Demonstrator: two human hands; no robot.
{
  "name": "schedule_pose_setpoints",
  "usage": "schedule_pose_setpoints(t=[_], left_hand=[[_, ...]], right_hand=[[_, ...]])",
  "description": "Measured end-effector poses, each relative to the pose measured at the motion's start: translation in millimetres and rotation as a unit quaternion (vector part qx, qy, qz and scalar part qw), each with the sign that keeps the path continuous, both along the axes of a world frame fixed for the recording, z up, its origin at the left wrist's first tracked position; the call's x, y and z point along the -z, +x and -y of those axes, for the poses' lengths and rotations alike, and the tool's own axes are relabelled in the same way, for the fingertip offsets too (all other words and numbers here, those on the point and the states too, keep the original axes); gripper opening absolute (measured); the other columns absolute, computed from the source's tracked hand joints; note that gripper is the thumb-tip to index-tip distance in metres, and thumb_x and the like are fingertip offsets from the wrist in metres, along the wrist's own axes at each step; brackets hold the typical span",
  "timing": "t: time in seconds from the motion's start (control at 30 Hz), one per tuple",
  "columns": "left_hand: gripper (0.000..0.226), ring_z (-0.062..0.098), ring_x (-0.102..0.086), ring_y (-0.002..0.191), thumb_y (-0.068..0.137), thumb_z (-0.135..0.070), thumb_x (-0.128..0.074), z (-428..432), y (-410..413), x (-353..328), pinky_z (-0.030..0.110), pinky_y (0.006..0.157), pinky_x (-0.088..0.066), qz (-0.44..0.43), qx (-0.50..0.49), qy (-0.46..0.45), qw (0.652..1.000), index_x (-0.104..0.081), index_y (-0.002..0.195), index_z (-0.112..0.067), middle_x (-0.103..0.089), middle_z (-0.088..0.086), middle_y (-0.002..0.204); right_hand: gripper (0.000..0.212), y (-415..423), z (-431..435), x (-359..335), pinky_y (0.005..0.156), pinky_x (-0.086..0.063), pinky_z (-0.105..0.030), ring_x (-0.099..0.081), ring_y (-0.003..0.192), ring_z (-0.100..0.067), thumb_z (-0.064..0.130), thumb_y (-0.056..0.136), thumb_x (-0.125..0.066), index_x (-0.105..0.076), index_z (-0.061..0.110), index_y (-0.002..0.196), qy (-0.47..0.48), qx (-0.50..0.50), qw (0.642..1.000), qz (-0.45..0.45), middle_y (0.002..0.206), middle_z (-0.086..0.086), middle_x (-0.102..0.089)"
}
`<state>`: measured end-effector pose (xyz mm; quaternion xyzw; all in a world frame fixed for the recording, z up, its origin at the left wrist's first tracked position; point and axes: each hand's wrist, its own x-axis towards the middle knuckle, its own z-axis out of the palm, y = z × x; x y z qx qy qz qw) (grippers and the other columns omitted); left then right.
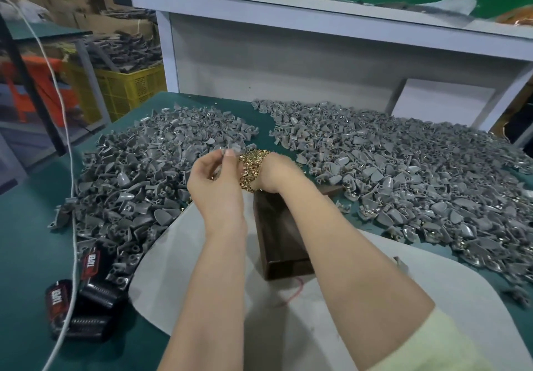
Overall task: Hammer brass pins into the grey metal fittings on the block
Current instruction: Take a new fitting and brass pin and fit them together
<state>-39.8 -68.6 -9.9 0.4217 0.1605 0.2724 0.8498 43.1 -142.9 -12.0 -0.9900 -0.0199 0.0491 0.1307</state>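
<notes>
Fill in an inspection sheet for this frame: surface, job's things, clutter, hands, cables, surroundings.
Surface: green bench top, pale sheet under the forearms.
Job's things: dark block on the sheet; brass pins heaped at its far end; grey fittings in a left pile and a right pile; no hammer seen.
Clutter: black packs, near left.
Hands: left hand pinches a small grey fitting; right hand at the pins, fingers hidden.
Cables: white cable down the left; red wire by the block.
Surroundings: white shelf behind; yellow crate.
</notes>
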Motion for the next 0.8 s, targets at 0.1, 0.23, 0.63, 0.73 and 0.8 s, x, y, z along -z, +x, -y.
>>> schedule_pose_setpoints(t=[0.1, 0.23, 0.63, 0.73, 0.8], left_hand=[[0.007, 0.014, -0.061, 0.083, 0.089, -0.005, -0.063, -0.7, 0.4, 0.0, 0.012, 0.067, -0.051, 0.000, -0.019, -0.011, 1.000, -0.059, 0.087, -0.011, -0.060, 0.008, 0.092], [0.008, 0.015, -0.060, 0.084, 0.089, -0.006, -0.063, 0.3, 0.5, -0.3, 0.011, 0.066, -0.050, -0.009, -0.027, -0.017, 0.999, -0.059, 0.085, -0.012, -0.059, 0.010, 0.096], [0.014, 0.011, -0.057, 0.083, 0.089, -0.010, -0.064, 4.2, -1.3, 1.8, 0.023, 0.079, -0.047, -0.032, 0.058, 0.137, 0.988, -0.061, 0.080, -0.021, -0.064, 0.000, 0.087], [0.016, 0.007, -0.061, 0.085, 0.089, -0.013, -0.065, 9.7, -3.6, 1.7, 0.015, 0.076, -0.045, -0.025, 0.128, 0.264, 0.956, -0.062, 0.078, -0.025, -0.066, -0.007, 0.084], [0.015, 0.008, -0.062, 0.085, 0.088, -0.014, -0.066, 13.8, -5.0, 1.5, 0.015, 0.077, -0.046, -0.028, 0.147, 0.340, 0.928, -0.061, 0.079, -0.025, -0.066, -0.009, 0.082]], right_hand=[[0.013, 12.8, -16.4, 3.5, 0.082, -0.046, -0.036, -0.051, 0.080, -0.028, 0.015, 0.083, -0.061, -0.050, 0.009, 0.087, -0.070, -0.010, 0.996, -0.058, 0.089, -0.009, -0.048], [0.019, 18.8, -23.0, -2.7, 0.063, -0.042, -0.031, -0.045, 0.058, -0.021, 0.012, 0.086, -0.057, -0.045, 0.005, 0.074, -0.127, -0.032, 0.984, -0.118, 0.071, -0.008, -0.044], [0.018, 1.3, 3.5, -11.1, 0.056, -0.037, -0.023, -0.049, 0.064, -0.019, 0.027, 0.085, -0.063, -0.057, 0.014, 0.074, 0.162, 0.007, 0.984, 0.073, 0.063, 0.002, -0.049], [0.005, -18.5, 31.9, -28.0, 0.076, -0.047, -0.028, -0.056, 0.080, -0.010, 0.015, 0.083, -0.063, -0.060, 0.019, 0.083, 0.305, 0.010, 0.945, 0.116, 0.081, 0.008, -0.058], [0.014, -33.4, 52.9, -35.0, 0.080, -0.051, -0.029, -0.062, 0.085, -0.013, 0.008, 0.084, -0.060, -0.065, 0.021, 0.087, 0.337, 0.019, 0.934, 0.116, 0.086, 0.005, -0.065]])
